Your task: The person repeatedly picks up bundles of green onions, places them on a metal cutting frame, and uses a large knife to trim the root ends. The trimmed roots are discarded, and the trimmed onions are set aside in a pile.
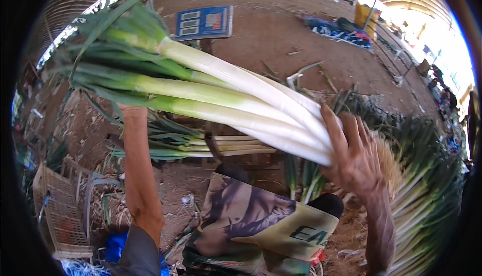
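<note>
A bunch of thick leeks (233, 99) is held up across my view, green leaves to the left and white shanks to the right. My right hand (354, 155) wraps the white lower end, with pale fibrous roots (388, 159) showing beyond it. Under the leafy end, my left hand (131, 111) supports the bunch; leaves hide its fingers. Below, more leeks (229, 148) lie on a low rack (214, 148). A woven sack (263, 219) bearing writing covers my lap.
A blue panel with three display windows (204, 23) stands beyond the bunch. Many leeks (418, 200) are heaped at the right. At the lower left is a woven chair (64, 208). Bundled material (339, 33) and a yellow sack (367, 20) lie farther off on the dirt floor.
</note>
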Motion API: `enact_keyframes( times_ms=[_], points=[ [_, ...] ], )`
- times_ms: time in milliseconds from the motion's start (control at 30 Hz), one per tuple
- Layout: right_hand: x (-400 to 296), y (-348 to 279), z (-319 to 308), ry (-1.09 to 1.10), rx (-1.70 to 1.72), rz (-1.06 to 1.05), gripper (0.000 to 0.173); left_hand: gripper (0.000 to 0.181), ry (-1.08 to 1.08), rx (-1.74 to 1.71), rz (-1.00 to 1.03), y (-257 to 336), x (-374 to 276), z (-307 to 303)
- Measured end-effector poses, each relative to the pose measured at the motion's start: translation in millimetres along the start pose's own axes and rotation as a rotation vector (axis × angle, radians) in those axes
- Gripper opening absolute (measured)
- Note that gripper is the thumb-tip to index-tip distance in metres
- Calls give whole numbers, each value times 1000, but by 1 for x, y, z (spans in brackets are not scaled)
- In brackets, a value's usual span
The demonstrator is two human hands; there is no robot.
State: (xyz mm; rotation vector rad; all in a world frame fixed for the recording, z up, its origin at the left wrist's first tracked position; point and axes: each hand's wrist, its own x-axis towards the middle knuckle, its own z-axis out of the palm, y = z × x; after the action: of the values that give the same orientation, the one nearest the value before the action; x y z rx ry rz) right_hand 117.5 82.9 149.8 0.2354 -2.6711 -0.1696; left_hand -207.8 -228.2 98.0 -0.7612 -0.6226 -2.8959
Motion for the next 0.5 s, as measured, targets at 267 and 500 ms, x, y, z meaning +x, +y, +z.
enact_keyframes(
  times_ms=[267, 500],
  points=[
    [110, 16, 146, -64, 88, -234, 99, 61, 407, 213, 40, 52, -17, -168],
    [149, 20, 240, -308, 253, -131, 90, 54, 610, 178, -23, 2, -19, -287]
  ],
)
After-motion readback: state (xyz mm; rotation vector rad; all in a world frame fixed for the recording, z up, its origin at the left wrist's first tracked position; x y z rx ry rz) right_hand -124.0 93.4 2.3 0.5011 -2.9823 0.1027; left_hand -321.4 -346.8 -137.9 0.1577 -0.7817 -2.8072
